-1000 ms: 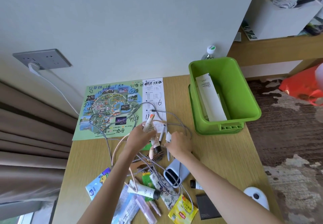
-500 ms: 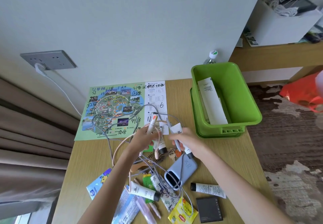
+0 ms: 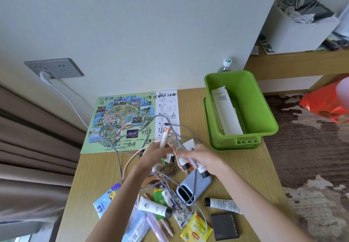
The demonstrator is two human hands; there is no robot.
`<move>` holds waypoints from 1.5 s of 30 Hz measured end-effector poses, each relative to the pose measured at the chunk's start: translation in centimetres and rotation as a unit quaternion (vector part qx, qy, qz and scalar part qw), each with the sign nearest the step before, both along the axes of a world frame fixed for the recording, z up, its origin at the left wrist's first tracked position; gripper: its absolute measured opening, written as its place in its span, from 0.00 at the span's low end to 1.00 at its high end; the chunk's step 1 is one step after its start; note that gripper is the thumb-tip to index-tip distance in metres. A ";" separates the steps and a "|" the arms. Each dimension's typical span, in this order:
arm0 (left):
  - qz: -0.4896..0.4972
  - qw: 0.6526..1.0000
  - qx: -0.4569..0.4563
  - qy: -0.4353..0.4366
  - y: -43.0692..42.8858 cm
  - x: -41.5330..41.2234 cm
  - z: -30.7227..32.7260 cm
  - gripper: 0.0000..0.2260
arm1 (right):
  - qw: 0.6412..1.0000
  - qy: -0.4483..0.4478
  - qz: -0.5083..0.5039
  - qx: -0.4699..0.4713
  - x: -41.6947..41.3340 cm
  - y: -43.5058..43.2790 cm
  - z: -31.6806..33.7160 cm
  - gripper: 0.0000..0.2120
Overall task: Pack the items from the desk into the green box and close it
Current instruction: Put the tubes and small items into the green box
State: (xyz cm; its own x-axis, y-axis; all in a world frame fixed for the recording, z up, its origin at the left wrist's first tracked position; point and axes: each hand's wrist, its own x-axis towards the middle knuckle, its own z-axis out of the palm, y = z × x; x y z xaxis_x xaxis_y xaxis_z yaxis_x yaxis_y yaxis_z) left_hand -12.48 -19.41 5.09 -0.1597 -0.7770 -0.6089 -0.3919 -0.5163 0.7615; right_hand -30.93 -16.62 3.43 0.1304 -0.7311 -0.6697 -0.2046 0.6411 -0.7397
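Note:
The green box (image 3: 264,113) stands open at the desk's far right, on its lid, with a long white carton (image 3: 225,113) lying inside. My left hand (image 3: 154,151) holds a slim white tube with an orange tip (image 3: 164,136) raised over the desk's middle. My right hand (image 3: 203,157) grips several small white tubes with dark caps (image 3: 184,152), just left of the box's near end. Grey and pink cables (image 3: 120,158) loop under and around both hands. More tubes (image 3: 154,207), a grey-blue case (image 3: 195,187), a brush (image 3: 167,169) and sachets lie near me.
A park map (image 3: 120,120) lies flat at the back left of the desk. A tube (image 3: 223,205), a black compact (image 3: 224,225) and a yellow tea sachet (image 3: 195,230) sit at the near right. A water bottle (image 3: 225,65) stands behind the box. Curtains hang left; a red bag (image 3: 324,105) lies on the floor right.
Both hands have lifted off the desk with tubes in them. My right hand picked up several tubes and rose toward my left hand; the camera view shifted slightly down.

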 end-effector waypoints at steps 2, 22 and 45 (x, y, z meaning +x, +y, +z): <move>0.002 1.000 0.021 0.002 -0.2 0.2 0.3 0.07 | 1.000 -0.014 0.009 -0.016 0.0 0.1 0.1 0.30; 0.014 0.998 -0.013 -0.053 -1.4 -1.5 0.2 0.15 | 0.919 0.328 0.111 -0.189 -2.5 -0.2 7.5 0.18; -0.021 0.971 -0.231 -0.052 -8.3 -12.4 6.1 0.19 | 0.922 0.371 -0.045 -0.099 -11.6 -9.1 4.8 0.14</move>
